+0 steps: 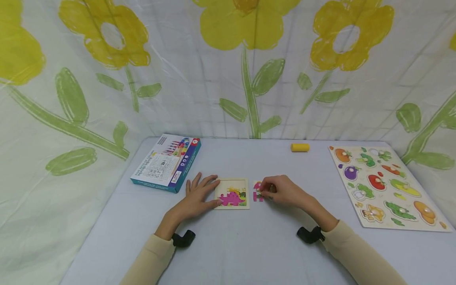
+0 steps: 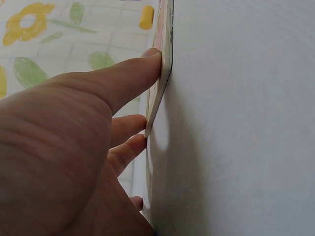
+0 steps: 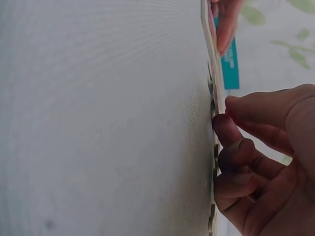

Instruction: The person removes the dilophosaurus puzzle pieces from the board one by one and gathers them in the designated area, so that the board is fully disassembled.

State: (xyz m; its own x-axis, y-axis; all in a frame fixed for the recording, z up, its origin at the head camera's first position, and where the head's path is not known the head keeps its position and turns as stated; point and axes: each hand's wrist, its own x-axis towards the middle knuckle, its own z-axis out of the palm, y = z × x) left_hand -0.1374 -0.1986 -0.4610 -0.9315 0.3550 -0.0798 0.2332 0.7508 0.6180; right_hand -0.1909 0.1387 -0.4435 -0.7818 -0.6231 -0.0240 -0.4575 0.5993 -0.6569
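A small wooden jigsaw tray [image 1: 223, 184] with a partly filled picture of a pink dinosaur [image 1: 233, 199] lies in the middle of the table. My left hand [image 1: 195, 200] rests at its left side, fingers spread; the left wrist view shows the thumb [image 2: 133, 78] on the edge of the tray. Just right of the tray lie several loose jigsaw pieces [image 1: 255, 194], pink and multicoloured. Over them, my right hand [image 1: 284, 190] pinches a jigsaw piece between thumb and index finger, mostly hidden by the fingertips. In the right wrist view the other fingers [image 3: 241, 184] are curled.
A boxed set [image 1: 162, 162] lies at the back left. A yellow cylinder [image 1: 300, 147] is near the table's back edge. At the right lies a vegetable peg puzzle board [image 1: 388, 190]. Behind the table hangs a flower-patterned curtain [image 1: 185, 103].
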